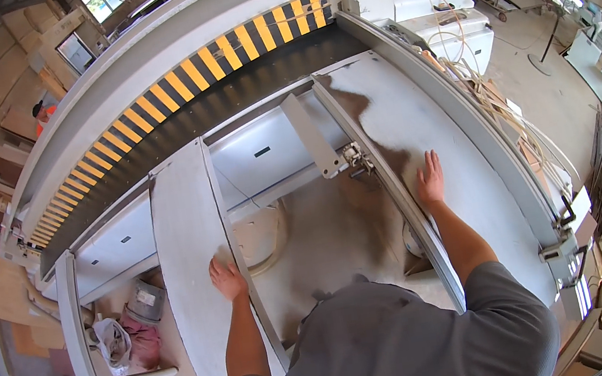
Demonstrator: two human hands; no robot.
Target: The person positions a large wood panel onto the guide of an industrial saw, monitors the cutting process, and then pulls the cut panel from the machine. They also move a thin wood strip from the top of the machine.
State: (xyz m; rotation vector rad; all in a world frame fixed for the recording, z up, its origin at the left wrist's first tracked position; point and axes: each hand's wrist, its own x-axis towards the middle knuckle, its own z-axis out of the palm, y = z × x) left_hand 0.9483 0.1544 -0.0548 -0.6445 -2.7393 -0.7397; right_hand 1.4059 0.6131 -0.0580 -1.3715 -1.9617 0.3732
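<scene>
My left hand (pixel 228 278) lies with its fingers spread at the right edge of a long, narrow pale table panel (pixel 184 205). Farther right, my right hand (pixel 430 179) is stretched out with fingers extended over the wide pale side table (pixel 424 123), close to its metal guide rail (pixel 376 157). Whether its palm touches the surface I cannot tell. Neither hand holds anything. Between them, a flat metal arm (pixel 309 136) with a clamp-like fitting (pixel 353 157) is attached at the rail. Dark smudges mark the side table along the rail.
Ahead runs a machine beam with a yellow-and-black striped guard (pixel 184 81). A grey bucket (pixel 145 302) and bags (pixel 114 344) sit on the floor at left. Wood strips (pixel 494 101) lie beyond the right-hand fence. Two other people (pixel 43 114) are partly visible behind the machine.
</scene>
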